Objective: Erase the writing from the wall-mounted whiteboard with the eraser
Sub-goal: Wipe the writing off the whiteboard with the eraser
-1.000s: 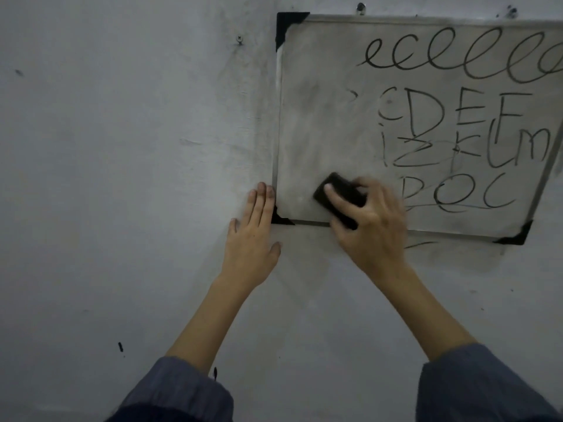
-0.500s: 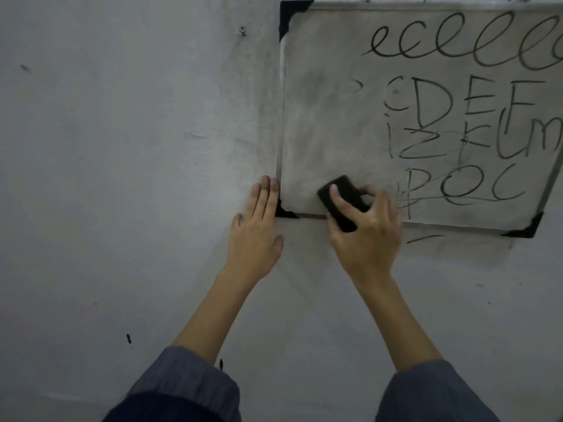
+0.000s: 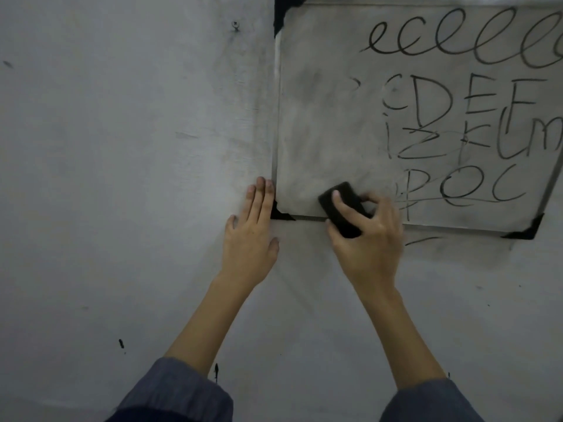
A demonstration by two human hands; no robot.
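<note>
The whiteboard hangs tilted on the wall at the upper right, with black corner caps. Its left third is smudged grey with no writing; black handwriting fills the middle and right in several rows. My right hand grips a black eraser pressed on the board's bottom edge, near the lower left corner. My left hand lies flat on the wall with fingers together, fingertips touching the board's lower left corner cap.
The wall is pale grey with scuffs. A screw sits left of the board's top corner. A stray marker stroke and dark smudges lie on the wall just under the board.
My right hand has slid the eraser down and left along the board's lower edge. The left hand has stayed at the corner. The view has shifted so the board sits higher in frame.
</note>
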